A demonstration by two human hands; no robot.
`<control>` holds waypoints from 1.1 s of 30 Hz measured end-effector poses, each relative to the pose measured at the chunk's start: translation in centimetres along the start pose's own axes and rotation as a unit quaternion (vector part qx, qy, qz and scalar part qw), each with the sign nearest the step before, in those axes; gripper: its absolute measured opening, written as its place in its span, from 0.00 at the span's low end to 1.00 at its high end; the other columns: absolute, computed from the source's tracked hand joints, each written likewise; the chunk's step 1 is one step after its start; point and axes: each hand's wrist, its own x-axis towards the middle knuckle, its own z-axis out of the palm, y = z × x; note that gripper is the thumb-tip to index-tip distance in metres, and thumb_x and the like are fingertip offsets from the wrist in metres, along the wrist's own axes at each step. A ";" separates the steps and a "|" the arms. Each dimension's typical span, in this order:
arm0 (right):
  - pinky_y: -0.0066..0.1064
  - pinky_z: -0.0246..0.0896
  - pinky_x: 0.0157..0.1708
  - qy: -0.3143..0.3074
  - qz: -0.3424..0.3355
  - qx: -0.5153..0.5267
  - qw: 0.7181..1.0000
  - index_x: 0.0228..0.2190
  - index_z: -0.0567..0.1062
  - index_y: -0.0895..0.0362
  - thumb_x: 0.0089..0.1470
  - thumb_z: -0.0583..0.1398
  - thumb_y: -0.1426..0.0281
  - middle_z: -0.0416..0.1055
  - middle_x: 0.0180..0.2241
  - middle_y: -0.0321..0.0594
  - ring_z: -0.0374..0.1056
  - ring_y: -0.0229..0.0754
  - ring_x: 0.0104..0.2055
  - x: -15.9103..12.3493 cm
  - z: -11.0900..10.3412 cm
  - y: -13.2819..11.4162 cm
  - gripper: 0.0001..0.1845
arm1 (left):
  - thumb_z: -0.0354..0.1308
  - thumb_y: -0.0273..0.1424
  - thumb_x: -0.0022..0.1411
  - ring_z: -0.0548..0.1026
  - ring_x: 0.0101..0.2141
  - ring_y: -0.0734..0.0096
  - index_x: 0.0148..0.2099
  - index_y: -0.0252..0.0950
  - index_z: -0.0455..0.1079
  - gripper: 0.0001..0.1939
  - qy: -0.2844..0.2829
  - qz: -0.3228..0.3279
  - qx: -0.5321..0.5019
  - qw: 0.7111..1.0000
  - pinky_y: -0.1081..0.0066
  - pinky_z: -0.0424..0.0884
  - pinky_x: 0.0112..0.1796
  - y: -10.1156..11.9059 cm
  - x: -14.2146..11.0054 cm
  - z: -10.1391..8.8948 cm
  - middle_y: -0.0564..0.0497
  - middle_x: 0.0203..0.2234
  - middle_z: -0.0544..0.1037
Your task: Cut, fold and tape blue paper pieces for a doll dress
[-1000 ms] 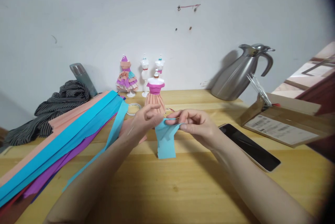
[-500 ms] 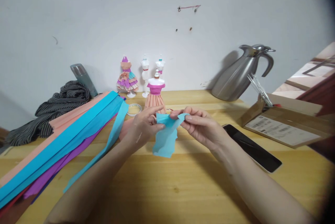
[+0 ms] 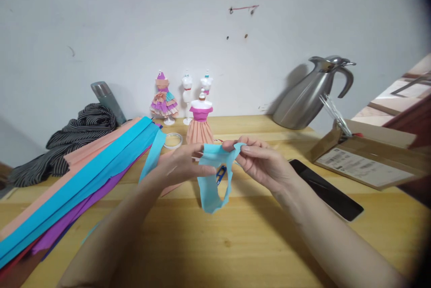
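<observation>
A light blue crepe paper strip [image 3: 209,194] hangs in a loop above the table, its upper edge folded in small pleats. My right hand [image 3: 257,158] pinches the upper right end between thumb and fingers. At the upper left, my left hand [image 3: 183,162] holds the paper, thumb in front and fingers partly hidden behind it. Through the loop, small blue-handled snips [image 3: 220,175] show on the table. Just behind my hands stands a mini dress form [image 3: 200,120] in a magenta top and pleated peach skirt.
Long crepe paper strips [image 3: 87,185] lie at left beside a striped cloth [image 3: 74,137]. A tape roll [image 3: 173,141] is behind my left hand. At right are a phone [image 3: 326,191], a cardboard box [image 3: 370,158] and a steel jug [image 3: 303,99]. More dress forms [image 3: 164,99] stand by the wall.
The blue paper has opened from a hanging flap into a loop, and its pleated top edge shows. My left hand has turned, its thumb now lower across the paper. The snips have come into view.
</observation>
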 end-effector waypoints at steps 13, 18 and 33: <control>0.20 0.73 0.38 0.054 -0.030 0.018 0.998 0.24 0.79 0.57 0.40 0.68 0.74 0.79 0.30 0.38 0.75 0.37 0.37 0.3 -0.7 0.3 0.03 | 0.63 0.29 0.48 0.74 0.32 0.66 0.38 0.35 0.75 0.11 -0.054 -0.053 0.029 0.997 0.72 0.69 0.31 -0.7 0.3 1.0 0.50 0.30 0.79; 0.20 0.73 0.34 0.035 0.007 -0.003 0.999 0.23 0.78 0.57 0.40 0.69 0.73 0.79 0.31 0.40 0.76 0.38 0.35 0.1 -0.2 0.6 0.04 | 0.69 0.34 0.45 0.77 0.40 0.62 0.46 0.35 0.72 0.25 0.000 -0.048 -0.158 0.986 0.66 0.72 0.40 -0.7 0.5 1.4 0.46 0.40 0.79; 0.22 0.73 0.34 0.010 0.105 -0.038 0.994 0.23 0.75 0.59 0.37 0.72 0.72 0.77 0.27 0.38 0.77 0.40 0.35 -0.4 0.9 0.4 0.10 | 0.65 0.32 0.50 0.75 0.28 0.72 0.33 0.34 0.78 0.07 0.186 0.058 -0.116 0.974 0.74 0.69 0.30 -0.1 0.5 2.1 0.51 0.27 0.80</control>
